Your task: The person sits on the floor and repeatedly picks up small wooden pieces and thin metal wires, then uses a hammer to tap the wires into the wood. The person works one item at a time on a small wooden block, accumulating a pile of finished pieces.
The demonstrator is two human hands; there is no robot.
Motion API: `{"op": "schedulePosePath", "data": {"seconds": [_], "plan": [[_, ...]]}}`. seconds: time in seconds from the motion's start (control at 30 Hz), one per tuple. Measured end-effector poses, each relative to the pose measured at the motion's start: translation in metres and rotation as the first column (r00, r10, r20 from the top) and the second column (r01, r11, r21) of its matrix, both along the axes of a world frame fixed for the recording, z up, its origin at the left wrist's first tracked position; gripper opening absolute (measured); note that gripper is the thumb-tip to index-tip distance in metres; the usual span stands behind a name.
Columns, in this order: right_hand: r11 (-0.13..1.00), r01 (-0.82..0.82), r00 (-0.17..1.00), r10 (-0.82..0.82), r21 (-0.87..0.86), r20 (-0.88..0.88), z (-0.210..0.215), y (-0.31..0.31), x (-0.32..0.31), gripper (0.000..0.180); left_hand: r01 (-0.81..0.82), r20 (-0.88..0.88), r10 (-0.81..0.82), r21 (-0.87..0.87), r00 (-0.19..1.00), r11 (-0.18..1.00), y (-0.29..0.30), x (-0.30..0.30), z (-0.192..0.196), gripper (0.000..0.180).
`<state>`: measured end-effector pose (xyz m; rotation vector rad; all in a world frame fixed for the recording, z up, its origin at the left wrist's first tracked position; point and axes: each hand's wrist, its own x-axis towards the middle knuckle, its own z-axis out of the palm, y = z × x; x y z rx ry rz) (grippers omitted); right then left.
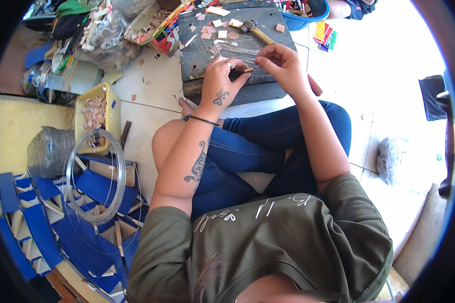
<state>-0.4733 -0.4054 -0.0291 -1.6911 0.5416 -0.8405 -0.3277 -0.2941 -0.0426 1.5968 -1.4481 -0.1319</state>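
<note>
My left hand [219,81] and my right hand [282,61] meet over the near edge of a dark work block [193,48]. Between the fingertips of both hands I pinch a small pale piece [248,69]; its exact shape is too small to tell. On the block lie thin metal wires [232,49], several small square tiles [222,34] and a hammer [254,31] with a wooden handle. I sit on the floor with my legs in blue jeans folded in front of the block.
A yellow crate [111,108] of small pinkish pieces stands to my left. A coil of clear tubing [118,174] lies over blue folded cardboard boxes [40,227]. A blue basin [308,19] and another person's leg are at the top. A grey lump [389,159] lies on the right.
</note>
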Motion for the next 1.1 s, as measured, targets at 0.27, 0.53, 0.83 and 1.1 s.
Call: {"op": "schedulePosePath", "data": {"seconds": [0.27, 0.53, 0.83, 1.1], "plan": [[0.985, 0.032, 0.986, -0.059, -0.171, -0.155, 0.004, 0.007, 0.002, 0.012, 0.025, 0.038, -0.024, -0.024, 0.999, 0.999, -0.001, 0.003, -0.003, 0.013], [0.961, 0.059, 0.969, -0.120, -0.270, -0.217, 0.008, 0.012, 0.004, 0.012, 0.022, 0.010, -0.022, -0.036, 1.000, 0.999, -0.001, 0.003, -0.004, 0.013], [0.913, 0.035, 0.980, -0.111, -0.406, -0.164, 0.008, 0.013, 0.005, 0.011, 0.021, 0.015, -0.021, -0.047, 1.000, 0.999, -0.001, 0.003, -0.004, 0.012], [0.909, 0.000, 0.964, -0.111, -0.417, -0.243, 0.015, 0.015, 0.005, 0.011, 0.023, -0.096, -0.034, -0.109, 0.995, 0.994, -0.004, -0.004, -0.003, 0.012]]}}
